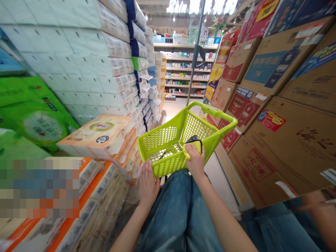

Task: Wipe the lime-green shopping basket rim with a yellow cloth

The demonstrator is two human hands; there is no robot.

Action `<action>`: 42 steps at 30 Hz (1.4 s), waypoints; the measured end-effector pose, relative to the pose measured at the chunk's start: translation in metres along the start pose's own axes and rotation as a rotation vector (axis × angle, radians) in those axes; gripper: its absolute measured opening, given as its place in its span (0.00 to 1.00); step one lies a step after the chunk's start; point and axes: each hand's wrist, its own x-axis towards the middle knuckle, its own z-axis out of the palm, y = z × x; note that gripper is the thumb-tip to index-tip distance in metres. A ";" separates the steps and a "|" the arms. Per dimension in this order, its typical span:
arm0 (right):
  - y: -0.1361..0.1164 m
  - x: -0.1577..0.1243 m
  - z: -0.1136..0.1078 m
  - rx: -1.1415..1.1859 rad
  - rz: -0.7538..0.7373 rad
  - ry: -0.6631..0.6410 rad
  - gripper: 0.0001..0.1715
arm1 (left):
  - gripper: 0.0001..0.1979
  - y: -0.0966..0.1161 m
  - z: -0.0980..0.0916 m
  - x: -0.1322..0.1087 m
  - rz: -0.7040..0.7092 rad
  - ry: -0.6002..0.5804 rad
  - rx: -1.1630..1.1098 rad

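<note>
A lime-green plastic shopping basket (181, 143) with mesh walls hangs in front of my legs, its long handle arching over the top. My left hand (148, 184) grips the basket's near rim from outside. My right hand (194, 160) holds a yellow soft item (193, 148) with a black strap (193, 140) against the rim. Little else shows inside the basket, and part of its floor is hidden by the near wall. Blue jeans (178, 213) cover my legs directly below both hands.
Stacked tissue packs (99, 56) and orange-banded packs (94, 140) tower on the left. Printed cardboard cartons (273, 133) line the right. A metal pole (195, 59) stands ahead, with stocked shelves (186, 70) beyond the narrow aisle. A mirror-like panel (286, 224) sits at lower right.
</note>
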 end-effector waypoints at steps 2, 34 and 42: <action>-0.029 -0.008 0.015 0.022 -0.004 -0.020 0.37 | 0.35 0.001 0.001 0.000 -0.004 0.017 -0.011; -0.100 -0.033 0.047 0.202 -0.395 -0.227 0.33 | 0.34 -0.008 0.001 -0.003 0.022 -0.031 0.067; 0.009 0.005 0.002 0.009 -0.067 0.009 0.38 | 0.36 -0.001 -0.002 0.002 0.008 -0.014 0.036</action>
